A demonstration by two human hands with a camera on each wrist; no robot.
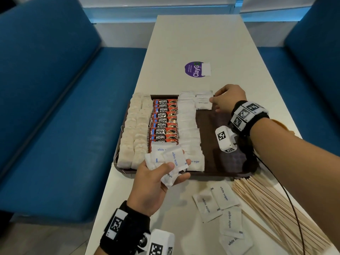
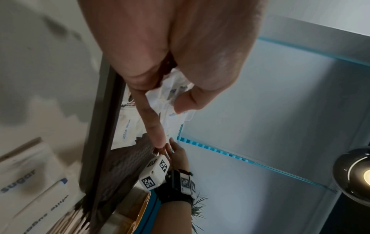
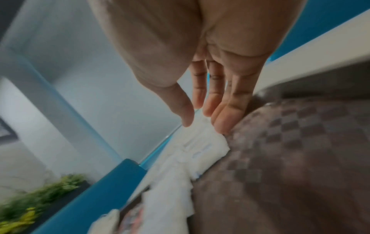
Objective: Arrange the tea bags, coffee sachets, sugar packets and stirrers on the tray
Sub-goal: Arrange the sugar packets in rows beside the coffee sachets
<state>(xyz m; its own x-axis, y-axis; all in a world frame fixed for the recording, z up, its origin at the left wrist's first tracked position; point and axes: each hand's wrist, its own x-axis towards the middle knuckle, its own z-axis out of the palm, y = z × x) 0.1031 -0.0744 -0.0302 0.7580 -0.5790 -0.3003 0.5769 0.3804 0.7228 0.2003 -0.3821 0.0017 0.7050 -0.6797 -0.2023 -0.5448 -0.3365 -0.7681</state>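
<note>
Tabletop: left hand [image 1: 154, 183] grips sugar packets [image 1: 168, 159].

Sugar packets [image 2: 172, 101] in left hand [image 2: 170, 52]

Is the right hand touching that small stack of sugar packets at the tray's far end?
Touching. In the right wrist view, the right hand has straight fingertips on the sugar packets.

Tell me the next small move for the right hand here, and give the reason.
Probably bring the right hand back to the left hand and take another sugar packet from its bunch. The right hand's fingers lie straight at the packet just laid in the new row at the tray's far end, and that row is short, with bare tray below it.
</note>
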